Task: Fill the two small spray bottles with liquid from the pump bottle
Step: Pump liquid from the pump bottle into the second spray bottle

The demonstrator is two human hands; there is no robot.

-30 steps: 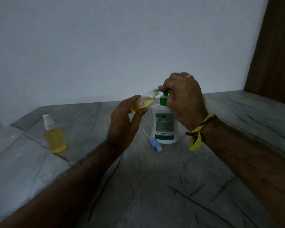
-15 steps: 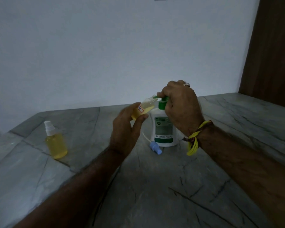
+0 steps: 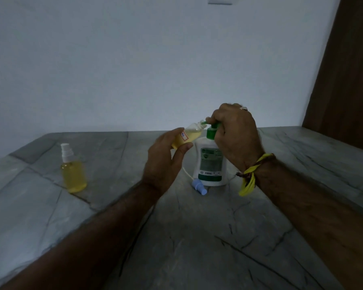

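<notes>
The left hand (image 3: 164, 164) grips a small clear spray bottle (image 3: 188, 137) with its top off, thumb on the near side and fingers curled behind it, tilting it so that its open neck points up and to the right and meets the green spout of the pump bottle (image 3: 211, 164). This small bottle holds yellow liquid through most of its body, with a clear space under the shoulder. A white label with a red border sits on its side; dark letters are printed there, but they are too small and half hidden by the thumb to read. The right hand (image 3: 236, 135) is closed over the green pump head, fingers curled down round it, with a ring (image 3: 244, 108) on one finger and a yellow and brown thread band (image 3: 253, 174) tied at the wrist. The pump bottle stands upright on the grey marble worktop (image 3: 218, 237), just behind the two hands; it is white with a green collar and a green and white label, whose emblem and print are blurred beyond reading, and a barcode strip low down. Its contents cannot be seen through the white wall. A pale blue spray top (image 3: 199, 187) with its thin white tube lies on the worktop just in front of the pump bottle's left foot. Well apart to the left stands the second spray bottle (image 3: 73, 172), upright, capped with a white spray top and filled with yellow liquid nearly to the shoulder. Behind the worktop is a plain pale wall (image 3: 134, 59), with a brown wooden panel (image 3: 348, 80) at the right edge.
</notes>
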